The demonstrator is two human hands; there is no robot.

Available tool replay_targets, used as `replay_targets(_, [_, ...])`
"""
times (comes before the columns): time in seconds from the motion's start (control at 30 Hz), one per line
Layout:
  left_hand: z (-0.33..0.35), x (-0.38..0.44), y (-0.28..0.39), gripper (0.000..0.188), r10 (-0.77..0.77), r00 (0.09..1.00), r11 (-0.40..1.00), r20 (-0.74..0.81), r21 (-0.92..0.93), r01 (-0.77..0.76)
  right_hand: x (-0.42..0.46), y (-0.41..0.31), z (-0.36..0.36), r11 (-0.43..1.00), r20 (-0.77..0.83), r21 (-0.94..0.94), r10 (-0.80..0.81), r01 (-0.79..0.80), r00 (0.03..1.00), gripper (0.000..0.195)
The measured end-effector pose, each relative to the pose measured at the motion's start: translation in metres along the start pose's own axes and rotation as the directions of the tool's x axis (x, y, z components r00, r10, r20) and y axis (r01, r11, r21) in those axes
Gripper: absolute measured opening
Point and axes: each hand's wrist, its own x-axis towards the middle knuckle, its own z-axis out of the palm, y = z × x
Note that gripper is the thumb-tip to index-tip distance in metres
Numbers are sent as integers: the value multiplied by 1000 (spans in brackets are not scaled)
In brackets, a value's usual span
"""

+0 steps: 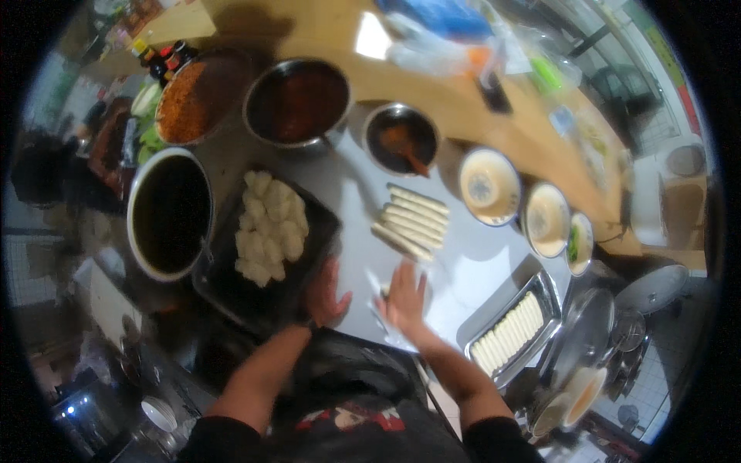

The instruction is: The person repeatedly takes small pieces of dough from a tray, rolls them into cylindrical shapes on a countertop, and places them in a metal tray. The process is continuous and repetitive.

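My left hand (pixel 329 293) is by the right edge of a dark rectangular tray (pixel 315 228), thumb out to the side; whether it touches the tray is unclear. Pale, lumpy food pieces (pixel 272 228) are heaped in that tray. Flat on the light worktop, my right hand (pixel 407 295) has its fingers spread. Something whitish, perhaps thin plastic, shows blurred beside and beneath it. Just beyond its fingertips, several pale food sticks (pixel 412 220) lie side by side. A shiny metal tray (pixel 554 307) at the right holds a row of similar pale rolls (pixel 509 334).
Across the back stand a pan of reddish-brown crumbly food (pixel 185 110), a pot of dark red liquid (pixel 296 103) and a smaller pot (pixel 399 138) with a utensil. A white-rimmed basin of dark liquid (pixel 133 220) is left. Patterned bowls (pixel 490 185) stand right; plastic bags (pixel 434 49) lie behind.
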Motion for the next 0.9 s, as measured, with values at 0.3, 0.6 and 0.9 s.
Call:
replay_targets(0.3, [-11, -4, 9, 84, 43, 998, 989, 51, -146, -36, 67, -13, -27, 998, -72, -51, 30, -34, 997, 102])
replay_targets(0.6, [37, 84, 93, 100, 108, 970, 947, 218, 274, -167, 64, 13, 13, 876, -109, -473, -170, 99, 979, 92])
replay_targets(0.9, [1, -31, 103, 106, 99, 866, 973, 490, 135, -187, -84, 0, 36, 935, 189, -351, 15, 53, 982, 74])
